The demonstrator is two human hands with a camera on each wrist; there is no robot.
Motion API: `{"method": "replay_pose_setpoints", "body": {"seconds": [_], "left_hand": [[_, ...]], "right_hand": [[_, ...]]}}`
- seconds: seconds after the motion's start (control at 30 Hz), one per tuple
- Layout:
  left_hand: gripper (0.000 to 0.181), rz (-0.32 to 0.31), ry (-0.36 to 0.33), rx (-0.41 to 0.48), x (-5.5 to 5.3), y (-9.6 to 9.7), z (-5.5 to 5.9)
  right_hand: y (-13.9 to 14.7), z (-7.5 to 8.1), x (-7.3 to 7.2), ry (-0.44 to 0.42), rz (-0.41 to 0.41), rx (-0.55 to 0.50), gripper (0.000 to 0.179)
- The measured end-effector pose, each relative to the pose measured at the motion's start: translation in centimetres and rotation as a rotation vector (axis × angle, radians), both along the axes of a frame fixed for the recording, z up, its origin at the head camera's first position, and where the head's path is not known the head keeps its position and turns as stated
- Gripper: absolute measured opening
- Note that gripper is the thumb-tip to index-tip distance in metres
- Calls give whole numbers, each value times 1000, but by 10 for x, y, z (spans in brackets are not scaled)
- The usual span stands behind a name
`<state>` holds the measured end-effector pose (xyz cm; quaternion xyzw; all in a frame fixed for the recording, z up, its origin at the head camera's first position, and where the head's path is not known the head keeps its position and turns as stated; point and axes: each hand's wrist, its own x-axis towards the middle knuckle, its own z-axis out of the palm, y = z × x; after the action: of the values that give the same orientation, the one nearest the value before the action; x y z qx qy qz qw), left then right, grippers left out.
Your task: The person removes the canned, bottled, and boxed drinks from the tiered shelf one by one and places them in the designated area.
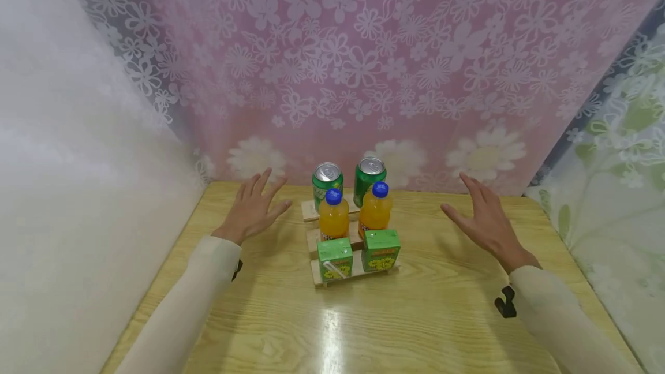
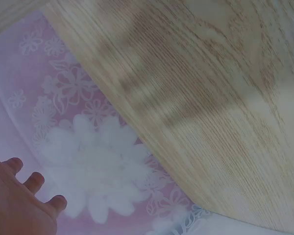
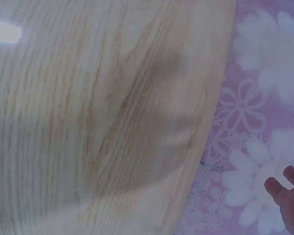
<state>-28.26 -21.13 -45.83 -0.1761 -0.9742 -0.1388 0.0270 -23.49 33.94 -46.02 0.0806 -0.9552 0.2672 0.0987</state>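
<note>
Between my hands a small stepped wooden rack stands on the table, bearing drinks in three rows. Its back step carries two green soda cans, a left can and a right can. On the middle step are two orange drink bottles with blue caps, a left bottle and a right bottle. Two green juice boxes occupy the front step: a left box, with a white straw, and a right box. My left hand, fingers spread, hovers left of the rack. Holding nothing, my right hand hovers farther off to the right.
The wood-grain table meets a pink floral curtain along its back edge. A white sheet hangs on the left, and a pale floral sheet on the right. Both wrists carry black straps.
</note>
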Motion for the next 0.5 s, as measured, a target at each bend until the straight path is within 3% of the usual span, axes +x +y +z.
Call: {"method": "replay_pose_setpoints", "body": {"seconds": [0.5], "left_hand": [[71, -104, 41, 37, 21, 8, 6]], "right_hand": [[-30, 17, -10, 72, 52, -64, 92]]}}
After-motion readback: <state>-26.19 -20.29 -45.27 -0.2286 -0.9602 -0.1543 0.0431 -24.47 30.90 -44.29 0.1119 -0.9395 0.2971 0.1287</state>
